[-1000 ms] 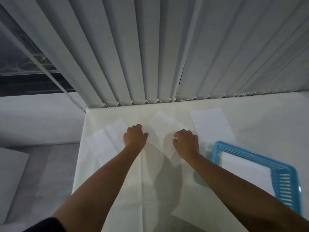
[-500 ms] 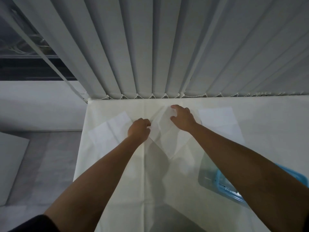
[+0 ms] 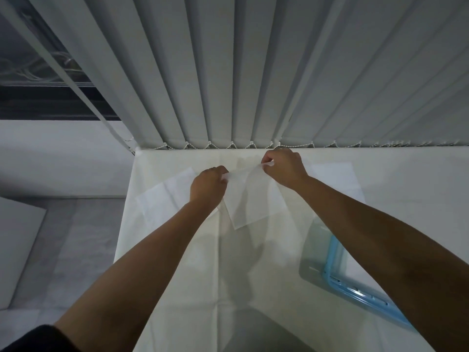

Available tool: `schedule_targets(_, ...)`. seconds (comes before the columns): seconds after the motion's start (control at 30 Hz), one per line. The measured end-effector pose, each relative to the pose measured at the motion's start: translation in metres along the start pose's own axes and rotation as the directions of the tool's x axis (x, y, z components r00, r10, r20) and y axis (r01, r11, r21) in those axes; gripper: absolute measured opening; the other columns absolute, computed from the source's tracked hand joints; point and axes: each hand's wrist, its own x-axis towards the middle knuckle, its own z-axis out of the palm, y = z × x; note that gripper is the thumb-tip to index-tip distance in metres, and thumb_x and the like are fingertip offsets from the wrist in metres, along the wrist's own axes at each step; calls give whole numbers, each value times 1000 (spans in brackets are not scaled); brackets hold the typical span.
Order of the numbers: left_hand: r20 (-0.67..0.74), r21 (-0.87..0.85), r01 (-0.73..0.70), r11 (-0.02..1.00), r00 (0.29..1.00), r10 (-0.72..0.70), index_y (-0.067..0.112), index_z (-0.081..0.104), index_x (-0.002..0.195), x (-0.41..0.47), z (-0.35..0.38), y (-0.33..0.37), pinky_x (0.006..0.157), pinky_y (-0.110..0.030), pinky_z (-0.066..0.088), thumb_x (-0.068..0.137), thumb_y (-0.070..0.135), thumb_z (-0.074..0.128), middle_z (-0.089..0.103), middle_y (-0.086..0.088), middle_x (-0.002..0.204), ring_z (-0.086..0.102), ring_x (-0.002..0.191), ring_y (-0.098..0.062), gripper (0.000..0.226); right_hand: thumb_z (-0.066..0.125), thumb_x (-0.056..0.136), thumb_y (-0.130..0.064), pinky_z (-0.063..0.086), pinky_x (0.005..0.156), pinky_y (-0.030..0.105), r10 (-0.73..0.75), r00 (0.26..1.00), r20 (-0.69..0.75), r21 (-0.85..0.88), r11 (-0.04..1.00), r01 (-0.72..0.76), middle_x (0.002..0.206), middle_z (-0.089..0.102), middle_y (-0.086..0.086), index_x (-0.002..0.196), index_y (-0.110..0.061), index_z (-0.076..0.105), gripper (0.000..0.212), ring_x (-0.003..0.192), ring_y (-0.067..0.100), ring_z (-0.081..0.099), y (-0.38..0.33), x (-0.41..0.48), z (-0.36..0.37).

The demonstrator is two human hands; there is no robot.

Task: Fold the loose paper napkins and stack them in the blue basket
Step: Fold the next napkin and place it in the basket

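Head view: left grip (image 3: 208,186) and right grip (image 3: 283,171) each pinch a top corner of the paper napkin (image 3: 253,201), now raised off the counter (image 3: 253,275) where it lay before. The blue basket (image 3: 334,255) sits to the right, partly behind the forearm.

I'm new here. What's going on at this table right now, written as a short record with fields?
held napkin: hangs from its top corners
left grip: pinches its left corner
right grip: pinches its right corner
left napkin: flat on the table
right napkin: flat, far side
basket: blue, partly behind the right arm
blinds: behind the table
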Motion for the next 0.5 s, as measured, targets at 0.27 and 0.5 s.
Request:
schedule_targets(0.27, 54, 1, -187, 982, 981, 187, 17, 66, 98, -43, 17, 3, 75, -29, 44, 90, 26, 56, 64, -1, 98, 57, 97, -22, 16, 52, 87, -28, 28, 96, 36, -144, 989, 32, -239, 960, 147, 89, 69, -8, 94, -26, 69, 18, 103, 17, 53, 23, -58, -1)
schedule_targets(0.5, 254, 14, -91, 996, 963, 84, 30, 62, 111, -43, 31, 7, 95, -33, 41, 89, 59, 46, 61, 6, 118, 49, 118, -14, 40, 49, 88, -27, 17, 108, 35, -62, 986, 152, -271, 957, 102, 120, 65, -11, 113, -32, 66, 30, 120, 15, 46, 40, -95, 23)
